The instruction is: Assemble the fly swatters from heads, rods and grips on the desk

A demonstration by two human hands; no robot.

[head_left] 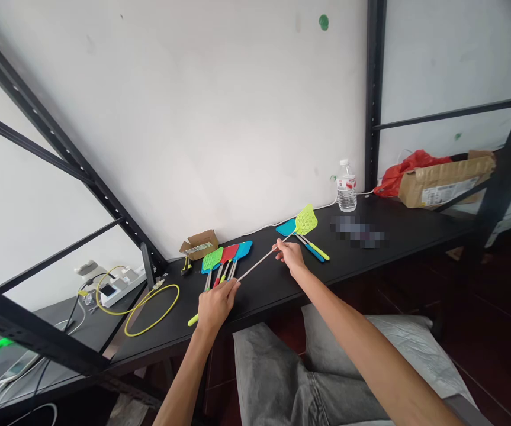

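Observation:
A telescopic fly swatter is stretched between my hands, its long thin metal rod (257, 264) slanting up to the right. My left hand (217, 305) is wrapped round its lower part, with the yellow-green handle end (193, 320) sticking out below. With thumb and fingers, my right hand (289, 254) pinches the rod near the yellow-green mesh head (307, 220). Beyond that head lie a blue swatter head (286, 226), a blue handle (314, 252) and a yellow-green handle (320, 251). Behind my left hand, several swatters with green (212, 258), red (229, 254) and blue (243, 249) heads lie side by side.
On the black shelf (268, 287) stand a small open carton (199, 244) and a water bottle (346, 188). A yellow cable (151, 307) loops near a white power strip (124, 287). Dark metal posts (374, 94) frame the shelf; a cardboard box (446, 180) with a red bag (410, 168) sits right.

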